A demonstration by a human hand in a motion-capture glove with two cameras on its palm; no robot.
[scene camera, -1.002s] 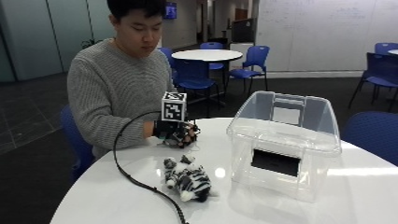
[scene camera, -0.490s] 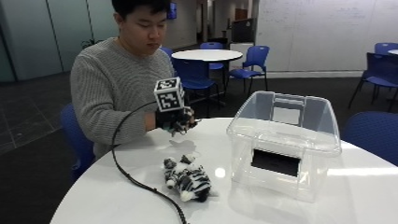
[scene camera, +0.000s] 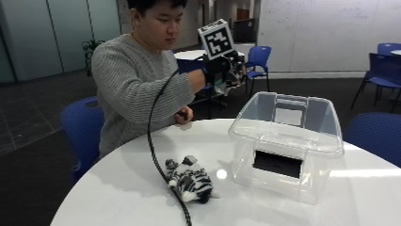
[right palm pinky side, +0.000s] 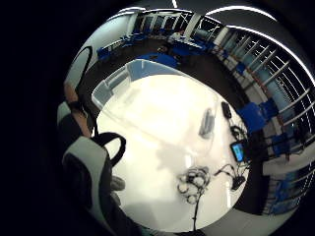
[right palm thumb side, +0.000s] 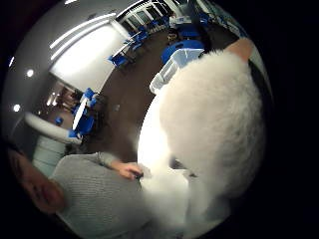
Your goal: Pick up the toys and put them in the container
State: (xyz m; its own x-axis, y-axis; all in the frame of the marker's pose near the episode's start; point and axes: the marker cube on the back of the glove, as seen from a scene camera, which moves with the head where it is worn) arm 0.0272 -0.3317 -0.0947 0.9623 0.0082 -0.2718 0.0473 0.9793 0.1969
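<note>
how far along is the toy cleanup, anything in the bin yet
Nothing looks done yet: no toy is visible inside the clear container. In hand: the gloved right hand is raised beside the container and grips a white fluffy toy, which fills the thumb side palm view. Left: drop that toy in, then pick up the zebra toy lying on the white table and put it in as well.

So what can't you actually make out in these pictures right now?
- What kind of toy the gloved right hand holds: the outside view shows only a sliver past the glove; the thumb side palm view shows only white fur.
- The zebra toy: its far side is hidden; in the little finger side palm view it is too small.
- The dark patch on the clear container: unclear what it is.
</note>
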